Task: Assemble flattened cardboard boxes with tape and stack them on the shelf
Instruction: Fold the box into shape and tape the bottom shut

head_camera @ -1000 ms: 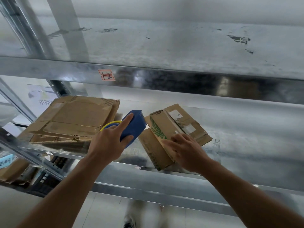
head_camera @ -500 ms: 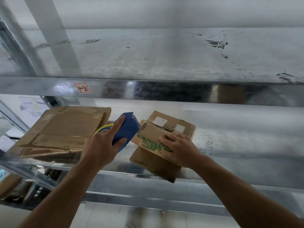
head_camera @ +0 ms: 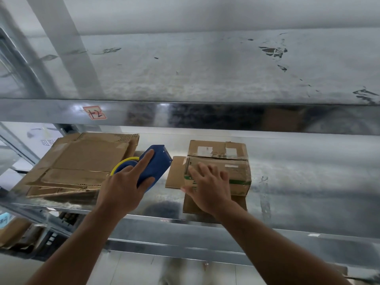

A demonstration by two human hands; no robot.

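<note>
On the metal shelf (head_camera: 308, 192): 1 cardboard box (head_camera: 222, 161), my right hand (head_camera: 209, 188) flat on it, fingers spread. Beside it, my left hand (head_camera: 123, 186) grips 1 blue tape dispenser (head_camera: 156, 167); flattened boxes (head_camera: 82, 161) lie left.

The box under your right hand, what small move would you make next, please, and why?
Probably fold the side flap shut: the box stands on the shelf under the right hand, flap sticking out, while the left hand holds the tape dispenser.

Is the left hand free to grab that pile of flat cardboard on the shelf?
Probably not yet: the left hand is wrapped around the blue tape dispenser. The flattened cardboard pile lies right beside it, unobstructed.
</note>
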